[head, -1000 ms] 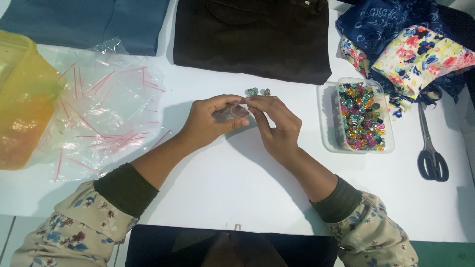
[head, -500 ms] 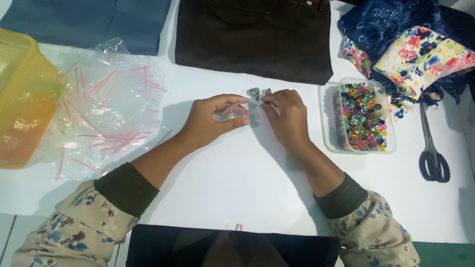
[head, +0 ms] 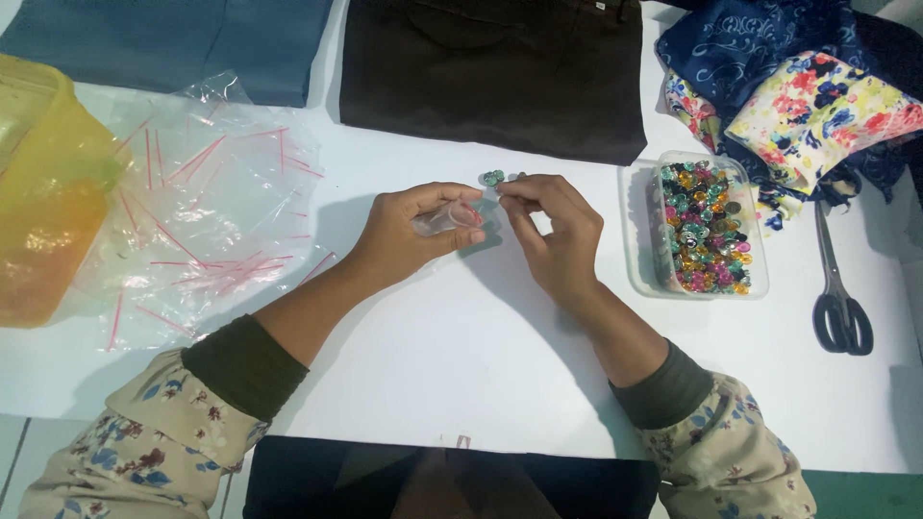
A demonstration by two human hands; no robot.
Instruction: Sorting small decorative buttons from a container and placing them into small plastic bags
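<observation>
Surface: white table [head: 461,384].
Left hand [head: 409,235]: fingers pinched on a small clear plastic bag [head: 450,219].
Right hand [head: 556,231]: fingertips closed by green beads [head: 493,178].
Nearby: clear tray of coloured beads [head: 699,228].

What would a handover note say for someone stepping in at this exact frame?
Left hand: pinching a small clear bag.
Right hand: fingertips at the bag's mouth, beside a few green beads on the white table.
Bead tray: right of the hands, well filled.
Pile of empty clear bags: left.
Scissors: far right.
Done: no filled bag visible.
Left: the tray's beads remain unbagged.
</observation>
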